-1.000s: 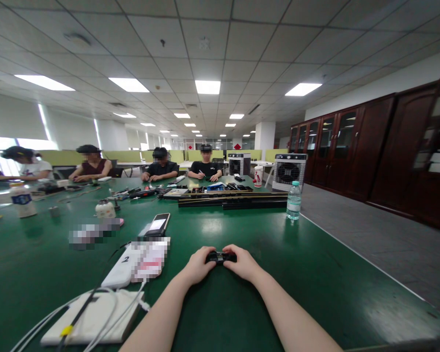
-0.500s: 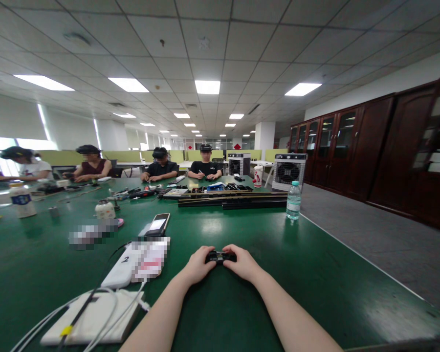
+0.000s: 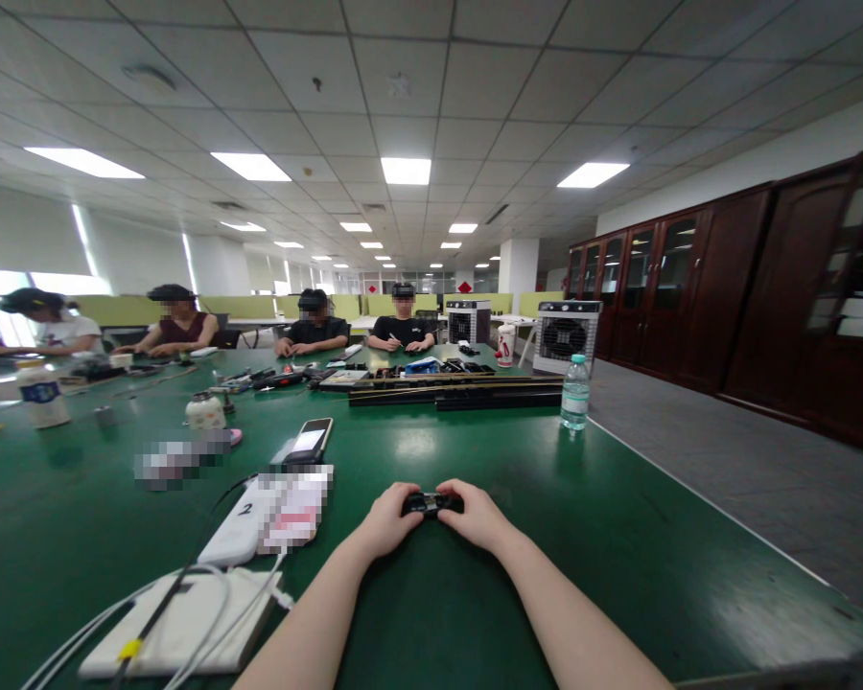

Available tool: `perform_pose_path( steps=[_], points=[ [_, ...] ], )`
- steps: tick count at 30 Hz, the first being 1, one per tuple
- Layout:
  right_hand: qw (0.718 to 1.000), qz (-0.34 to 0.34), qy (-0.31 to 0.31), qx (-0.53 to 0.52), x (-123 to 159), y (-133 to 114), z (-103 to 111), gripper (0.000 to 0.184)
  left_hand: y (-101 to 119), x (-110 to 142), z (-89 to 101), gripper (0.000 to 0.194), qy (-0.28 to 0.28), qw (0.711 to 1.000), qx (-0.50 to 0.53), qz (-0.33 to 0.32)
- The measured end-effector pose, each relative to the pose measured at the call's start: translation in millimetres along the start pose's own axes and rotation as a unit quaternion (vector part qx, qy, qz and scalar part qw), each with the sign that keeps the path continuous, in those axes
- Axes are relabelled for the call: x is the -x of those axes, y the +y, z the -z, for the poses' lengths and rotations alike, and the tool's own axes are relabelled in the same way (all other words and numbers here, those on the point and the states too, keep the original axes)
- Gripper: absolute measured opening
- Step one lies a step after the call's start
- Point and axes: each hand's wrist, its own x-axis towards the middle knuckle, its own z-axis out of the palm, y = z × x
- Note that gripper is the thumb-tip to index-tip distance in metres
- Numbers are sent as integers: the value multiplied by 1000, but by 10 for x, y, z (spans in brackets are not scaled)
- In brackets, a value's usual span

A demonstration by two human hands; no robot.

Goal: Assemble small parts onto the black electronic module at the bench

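Between my two hands is a small black object point(image 3: 431, 504) with a lighter metallic-looking middle; its exact kind is too small to make out. My left hand point(image 3: 388, 518) grips its left end, thumb on the near side and fingers curled round the far side. On the opposite end, my right hand point(image 3: 473, 516) holds it the same way. Both hands are low over the green tabletop point(image 3: 431, 613), close to its surface. Fingers partly cover both ends of the object.
To my left lie a white power bank point(image 3: 234, 522) marked 2, a phone point(image 3: 313, 439) and a white box point(image 3: 179, 628) with cables. A water bottle point(image 3: 574, 393) stands at the right edge. Black bars point(image 3: 500, 396) and tools lie ahead; several people sit beyond.
My hands and the black object stay almost exactly where they were. At the far left, a seated person's hands have shifted slightly.
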Motion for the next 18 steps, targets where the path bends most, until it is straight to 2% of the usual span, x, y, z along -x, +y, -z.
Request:
perform_pose_path(
  steps=[18],
  points=[
    [1000,-1,-3,16,6,-24,20,31,13,13,1,40,1,1000,9,5]
  ],
)
